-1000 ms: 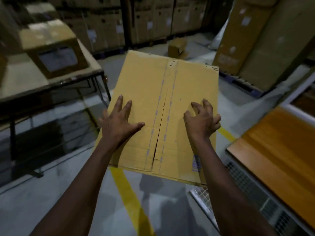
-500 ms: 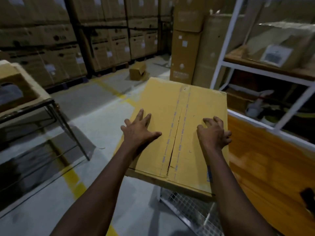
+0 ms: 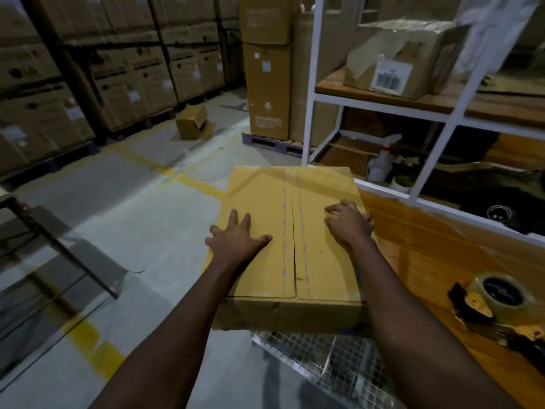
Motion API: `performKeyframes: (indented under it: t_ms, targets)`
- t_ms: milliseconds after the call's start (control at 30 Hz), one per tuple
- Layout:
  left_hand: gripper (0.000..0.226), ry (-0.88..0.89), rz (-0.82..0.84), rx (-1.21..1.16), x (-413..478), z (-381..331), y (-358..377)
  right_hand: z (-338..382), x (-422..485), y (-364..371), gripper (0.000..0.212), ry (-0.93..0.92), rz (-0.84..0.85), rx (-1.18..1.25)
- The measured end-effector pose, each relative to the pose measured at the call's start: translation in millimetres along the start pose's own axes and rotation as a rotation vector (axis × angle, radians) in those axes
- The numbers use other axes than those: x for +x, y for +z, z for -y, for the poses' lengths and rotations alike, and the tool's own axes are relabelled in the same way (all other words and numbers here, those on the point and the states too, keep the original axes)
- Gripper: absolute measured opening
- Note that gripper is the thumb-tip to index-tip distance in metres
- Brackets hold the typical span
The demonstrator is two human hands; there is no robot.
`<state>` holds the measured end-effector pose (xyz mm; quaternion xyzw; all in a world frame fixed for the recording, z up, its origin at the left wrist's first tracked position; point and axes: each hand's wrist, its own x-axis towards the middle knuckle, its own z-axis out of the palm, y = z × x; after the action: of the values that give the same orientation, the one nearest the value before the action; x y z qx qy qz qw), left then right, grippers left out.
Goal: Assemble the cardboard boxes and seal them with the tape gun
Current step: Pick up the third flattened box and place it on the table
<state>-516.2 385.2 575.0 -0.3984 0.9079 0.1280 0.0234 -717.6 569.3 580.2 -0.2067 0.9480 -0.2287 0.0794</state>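
I am pressing the two flaps of the cardboard box (image 3: 290, 231) closed, left hand (image 3: 236, 240) spread flat and right hand (image 3: 349, 222) half curled, grasping nothing, so next I must probably reach for the tape gun (image 3: 498, 302) on the wooden table (image 3: 427, 261).

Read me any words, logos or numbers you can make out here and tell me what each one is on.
"LG" logo: on the stacked cartons at far left, only just legible.
Barcode label on the opened shelf box: too blurred to read.
White labels and print on the tall cartons: too small to read.
Faint purple print beside the seam of the cardboard box: not legible.
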Motion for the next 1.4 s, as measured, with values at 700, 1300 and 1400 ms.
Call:
performKeyframes:
  t_ms: [700, 1300, 1400]
  targets:
    - [0.079, 0.763, 0.134, 0.289, -76.2, -35.8, 19.5, -45.4, -105.6, -6.0, 0.036, -0.021, -0.083, 0.034]
    - [0.078, 0.373, 0.079, 0.073, -121.3, -179.3, 66.7, -243.6, -193.0, -59.1, 0.057, 0.550, -0.365, -0.180]
    - [0.078, 0.317, 0.084, 0.053, -125.1, -215.7, 72.2, -286.5, -193.2, -68.7, 0.066, 0.623, -0.302, -0.200]
